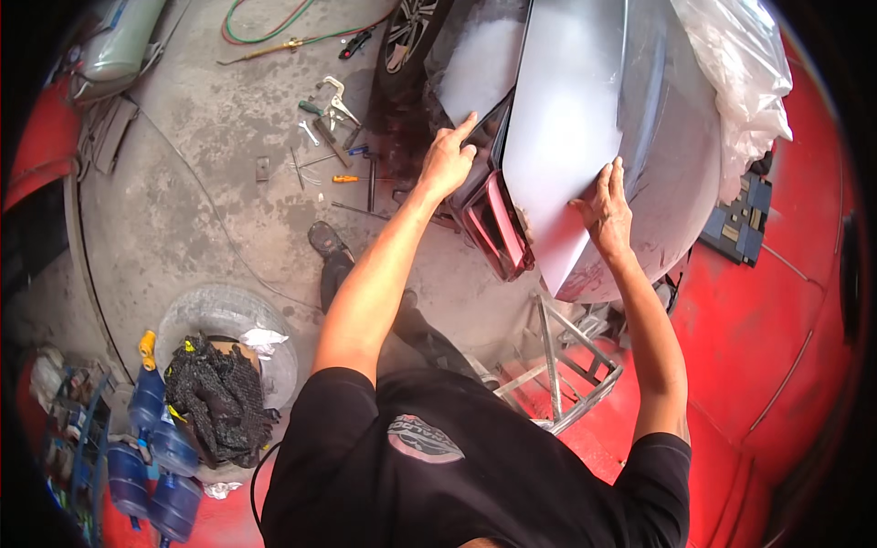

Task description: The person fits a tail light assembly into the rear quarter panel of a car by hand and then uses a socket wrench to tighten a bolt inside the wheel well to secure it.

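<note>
The pale car panel (pixel 562 110) runs lengthwise away from me between my open right hand (pixel 605 212), flattened against it, and my left hand (pixel 448 164), index extended, grip unclear.

Stained grey floor (pixel 228 128), red surface (pixel 722 356) at right, cluttered rack (pixel 89 438) at lower left

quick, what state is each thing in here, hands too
left hand, index finger extended, others curled
car panel, patchy white and grey
right hand, open on the car panel
tail light, lit or not unclear
plastic sheet, crumpled
tyre, lying flat
black bundle, crumpled on the tyre
screwdriver, lying loose
clamp, lying loose
</note>
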The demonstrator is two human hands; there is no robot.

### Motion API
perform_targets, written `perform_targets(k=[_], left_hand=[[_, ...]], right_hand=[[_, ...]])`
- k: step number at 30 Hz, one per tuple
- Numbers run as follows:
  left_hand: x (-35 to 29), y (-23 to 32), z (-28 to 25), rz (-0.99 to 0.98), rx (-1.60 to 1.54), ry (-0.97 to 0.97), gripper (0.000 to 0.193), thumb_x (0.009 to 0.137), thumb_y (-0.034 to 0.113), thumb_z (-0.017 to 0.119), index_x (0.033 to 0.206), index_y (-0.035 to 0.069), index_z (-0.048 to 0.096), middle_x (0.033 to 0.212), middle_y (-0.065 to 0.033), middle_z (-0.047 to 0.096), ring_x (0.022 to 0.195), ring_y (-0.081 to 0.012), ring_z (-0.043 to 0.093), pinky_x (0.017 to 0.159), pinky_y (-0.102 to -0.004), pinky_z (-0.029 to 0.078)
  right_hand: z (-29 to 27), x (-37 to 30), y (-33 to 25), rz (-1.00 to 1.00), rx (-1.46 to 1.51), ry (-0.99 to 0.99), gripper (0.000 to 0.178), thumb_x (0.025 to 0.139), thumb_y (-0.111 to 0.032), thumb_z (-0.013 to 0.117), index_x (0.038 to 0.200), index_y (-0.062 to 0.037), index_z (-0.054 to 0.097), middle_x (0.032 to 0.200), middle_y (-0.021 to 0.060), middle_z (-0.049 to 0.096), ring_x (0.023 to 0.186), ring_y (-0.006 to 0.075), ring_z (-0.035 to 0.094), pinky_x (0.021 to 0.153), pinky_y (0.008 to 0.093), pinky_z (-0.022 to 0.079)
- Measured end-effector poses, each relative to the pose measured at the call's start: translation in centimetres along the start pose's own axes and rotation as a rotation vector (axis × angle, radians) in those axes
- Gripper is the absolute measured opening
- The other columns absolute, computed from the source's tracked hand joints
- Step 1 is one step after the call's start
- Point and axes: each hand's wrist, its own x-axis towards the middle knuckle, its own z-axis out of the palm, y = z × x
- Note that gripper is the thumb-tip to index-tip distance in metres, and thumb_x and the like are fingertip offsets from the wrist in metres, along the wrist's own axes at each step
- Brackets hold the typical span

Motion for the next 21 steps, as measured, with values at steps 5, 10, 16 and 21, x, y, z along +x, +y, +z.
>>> perform_targets(k=[5,10,16,21], left_hand=[[0.1,-1.4,0.0,0.017,-0.131,0.101,0.057,0.090,0.010,0.063,0.146,0.017,0.053,0.114,-0.0212,0.066,0.105,-0.0322,0.065,0.096,-0.0393,0.050],[-0.6,-1.8,0.7,-0.066,-0.236,0.171,0.053,0.090,0.011,0.063,0.143,0.008,0.054,0.112,-0.0198,0.070,0.095,-0.0289,0.069,0.089,-0.0381,0.053],[-0.7,-0.5,0.8,-0.113,-0.257,0.091,0.058,0.094,0.013,0.061,0.148,-0.002,0.044,0.129,-0.0236,0.065,0.114,-0.0282,0.067,0.098,-0.0358,0.051],[-0.6,-1.1,0.2,-0.087,-0.257,0.074,0.059,0.094,0.014,0.061,0.148,-0.002,0.043,0.129,-0.0240,0.065,0.114,-0.0288,0.067,0.099,-0.0355,0.050]], right_hand=[[0.5,0.3,-0.3,-0.013,0.011,0.031,0.093,0.082,-0.029,0.079,0.149,0.0110,0.029,0.156,0.0369,0.023,0.143,0.0489,0.034,0.112,0.0459,0.042],[-0.1,0.0,-0.2,-0.012,0.003,0.018,0.093,0.082,-0.030,0.079,0.149,0.0111,0.030,0.156,0.0370,0.024,0.142,0.0483,0.035,0.111,0.0448,0.043],[-0.1,-0.1,0.2,-0.019,-0.027,0.024,0.092,0.082,-0.032,0.079,0.148,0.0116,0.031,0.156,0.0370,0.024,0.142,0.0481,0.036,0.109,0.0440,0.045],[-0.2,0.0,-0.1,-0.009,-0.026,0.006,0.093,0.082,-0.033,0.079,0.148,0.0117,0.031,0.156,0.0371,0.024,0.142,0.0477,0.036,0.110,0.0441,0.044]])
